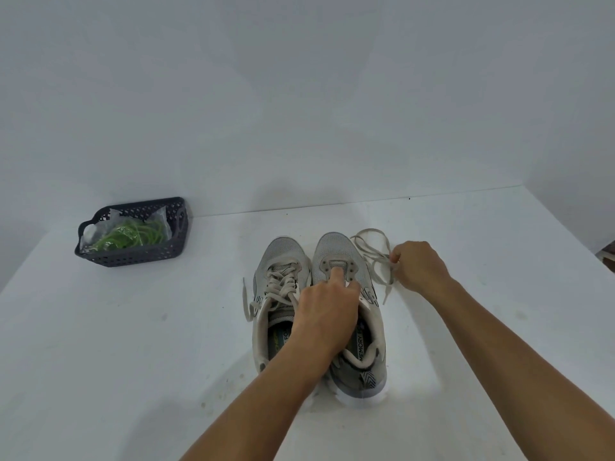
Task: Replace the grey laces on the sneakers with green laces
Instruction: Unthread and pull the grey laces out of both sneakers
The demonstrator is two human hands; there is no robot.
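Two grey sneakers stand side by side on the white table, toes pointing away. The left sneaker [279, 261] has its grey lace threaded. The right sneaker [336, 251] shows bare eyelets. My left hand [327, 306] rests on the right sneaker's tongue, with one finger pointing forward between the eyelets. A loose grey lace [372, 247] lies in loops on the table right of the sneakers, and my right hand [417, 266] pinches it. The green laces [133, 236] lie in a clear bag inside the basket.
A dark perforated plastic basket [149, 256] sits at the table's far left by the wall. The white wall rises behind the table's back edge. A brown object [609, 252] shows at the far right edge.
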